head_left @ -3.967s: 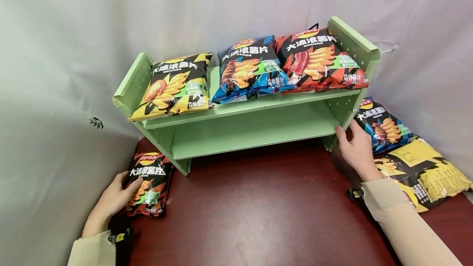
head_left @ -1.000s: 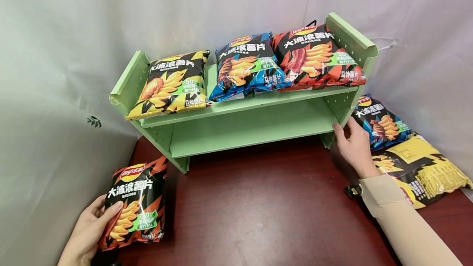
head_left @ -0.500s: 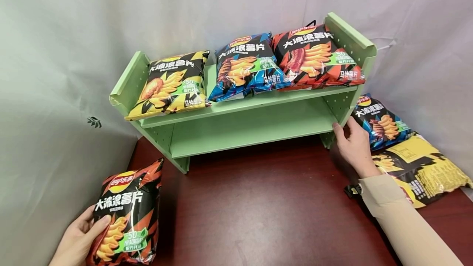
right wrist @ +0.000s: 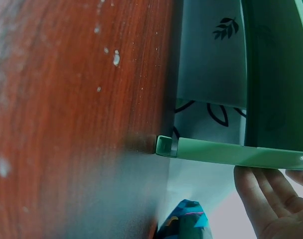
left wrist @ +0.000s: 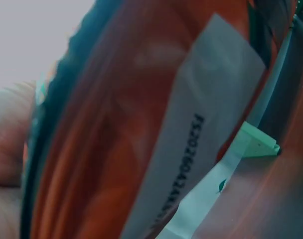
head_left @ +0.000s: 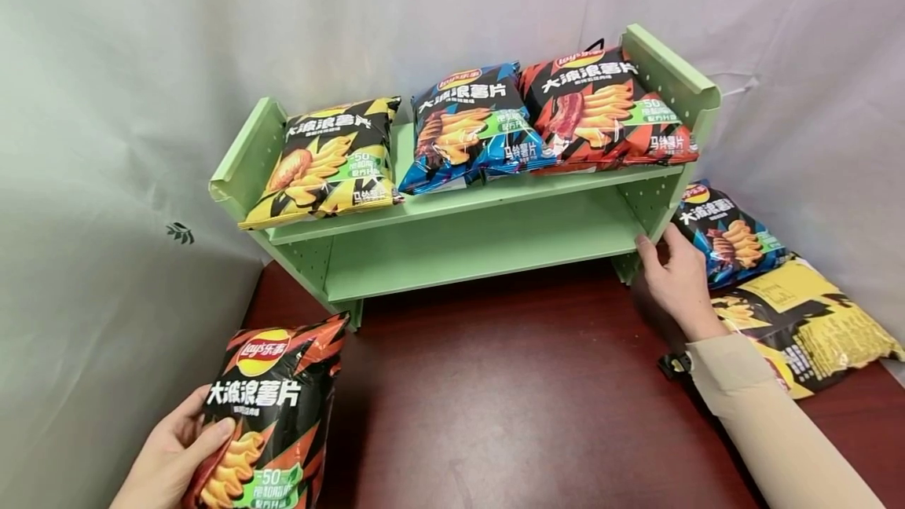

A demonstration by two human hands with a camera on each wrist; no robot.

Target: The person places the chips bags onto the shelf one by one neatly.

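My left hand (head_left: 173, 446) grips a red-and-black bag of potato chips (head_left: 283, 407) by its left edge, thumb on the front, above the table at lower left. In the left wrist view the crinkled red back of the chip bag (left wrist: 101, 149) and its printed seam fill most of the frame. My right hand (head_left: 680, 281) holds the right side panel of the green two-tier shelf (head_left: 488, 246), its thumb at the front edge. The right wrist view has the fingers (right wrist: 256, 199) lying against the outside of that panel.
On the top tier lie a yellow chip bag (head_left: 328, 163), a blue chip bag (head_left: 474, 128) and a red chip bag (head_left: 604, 112). Right of the shelf, another blue bag (head_left: 731, 238) and a yellow bag (head_left: 813, 320) lie on the dark red table (head_left: 495, 407). White curtains (head_left: 113, 140) surround it.
My left hand has lifted the red chip bag off the table and drawn it nearer; over the last half second it shifts right. The right hand stays on the shelf.
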